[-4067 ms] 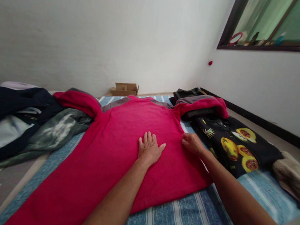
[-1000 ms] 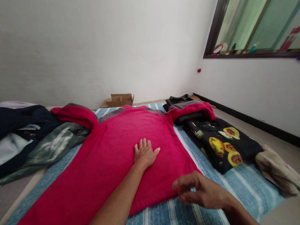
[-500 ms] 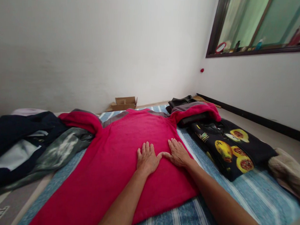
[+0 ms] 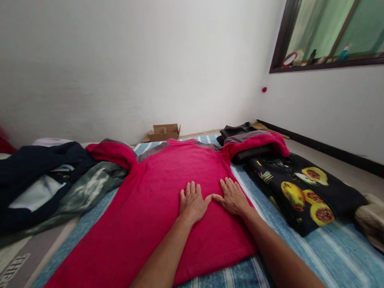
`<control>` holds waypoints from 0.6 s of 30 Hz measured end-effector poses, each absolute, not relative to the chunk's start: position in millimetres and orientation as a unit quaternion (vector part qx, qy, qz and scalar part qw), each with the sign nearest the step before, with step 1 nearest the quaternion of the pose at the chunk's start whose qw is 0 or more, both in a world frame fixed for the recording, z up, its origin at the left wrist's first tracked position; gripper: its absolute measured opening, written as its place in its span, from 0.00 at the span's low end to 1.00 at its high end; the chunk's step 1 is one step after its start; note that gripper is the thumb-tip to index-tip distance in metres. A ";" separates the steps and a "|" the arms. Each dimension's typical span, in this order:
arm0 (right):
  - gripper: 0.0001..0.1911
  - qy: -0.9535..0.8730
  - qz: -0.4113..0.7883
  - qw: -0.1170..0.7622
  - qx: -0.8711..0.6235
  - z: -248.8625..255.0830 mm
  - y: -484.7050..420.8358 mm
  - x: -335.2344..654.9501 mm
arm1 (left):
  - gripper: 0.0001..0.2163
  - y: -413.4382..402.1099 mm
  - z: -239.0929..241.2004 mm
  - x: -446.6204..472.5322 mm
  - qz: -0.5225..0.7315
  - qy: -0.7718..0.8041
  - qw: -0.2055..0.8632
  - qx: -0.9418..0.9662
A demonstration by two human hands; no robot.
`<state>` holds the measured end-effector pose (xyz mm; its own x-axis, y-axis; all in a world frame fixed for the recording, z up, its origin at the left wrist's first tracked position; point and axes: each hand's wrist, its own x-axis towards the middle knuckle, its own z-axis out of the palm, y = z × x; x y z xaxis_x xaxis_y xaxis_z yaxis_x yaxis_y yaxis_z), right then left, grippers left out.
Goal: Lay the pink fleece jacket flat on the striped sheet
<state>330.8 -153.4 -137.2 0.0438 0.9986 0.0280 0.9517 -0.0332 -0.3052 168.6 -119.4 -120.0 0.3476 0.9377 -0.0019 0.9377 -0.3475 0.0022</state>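
A red fleece top (image 4: 152,210) with grey shoulder panels lies spread out on a blue striped bed sheet (image 4: 342,258), its sleeves stretched to both sides. My left hand (image 4: 193,203) rests flat on the body of the top, fingers spread. To its right my right hand (image 4: 233,198) presses flat on the same cloth near the side edge. The two thumbs meet tip to tip or nearly so. Neither hand grasps anything. One sleeve (image 4: 267,142) lies over dark folded clothes on the right; the other reaches the pile on the left.
At the left lies a heap of navy (image 4: 52,164) and grey-green camouflage clothing (image 4: 89,191). A black garment with papaya print (image 4: 300,190) lies folded at the right, beside a beige furry item (image 4: 373,221). An open cardboard box (image 4: 164,132) stands by the wall.
The view has turned slightly left, so everything appears shifted a little to the right. Both hands stay flat on the red top with hardly any visible movement over the cloth.
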 end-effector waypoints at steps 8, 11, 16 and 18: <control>0.46 -0.688 0.075 0.119 -0.712 -138.8 -154.8 330.1 | 0.36 -118.1 -108.9 165.8 -0.020 0.578 0.063 0.813; 0.45 -0.687 0.073 0.115 -0.714 -138.0 -156.2 329.1 | 0.35 -113.4 -101.2 165.7 -0.019 0.584 0.079 0.808; 0.43 -0.687 0.070 0.110 -0.715 -137.9 -157.0 327.9 | 0.33 -101.8 -98.2 174.3 0.010 0.574 0.047 0.818; 0.43 -0.686 0.074 0.106 -0.716 -139.6 -156.2 328.0 | 0.32 -96.7 -103.1 177.1 0.008 0.560 0.051 0.827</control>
